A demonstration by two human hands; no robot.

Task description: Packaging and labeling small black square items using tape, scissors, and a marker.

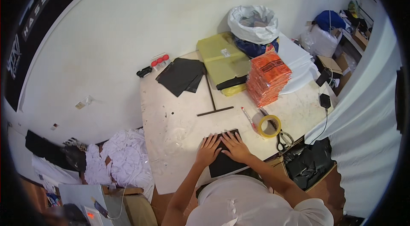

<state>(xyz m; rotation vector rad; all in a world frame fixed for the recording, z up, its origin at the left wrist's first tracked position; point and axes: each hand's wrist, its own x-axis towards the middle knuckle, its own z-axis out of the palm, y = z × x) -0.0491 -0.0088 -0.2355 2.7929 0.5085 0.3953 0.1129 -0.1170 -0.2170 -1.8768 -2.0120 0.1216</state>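
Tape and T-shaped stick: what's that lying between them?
In the head view, a slim red-and-white thing, maybe a pen, lies between the tape and the stick.

Rests left hand (208, 151) and right hand (237, 149) side by side, flat and palm down, with fingers (232, 138) extended, slightly spread and pointing forward. Slants bare left forearm (183, 188) inward from the lower edge and bare right forearm (273, 178) inward from the lower right. Sets wrists (199, 165) wider apart than fingers.
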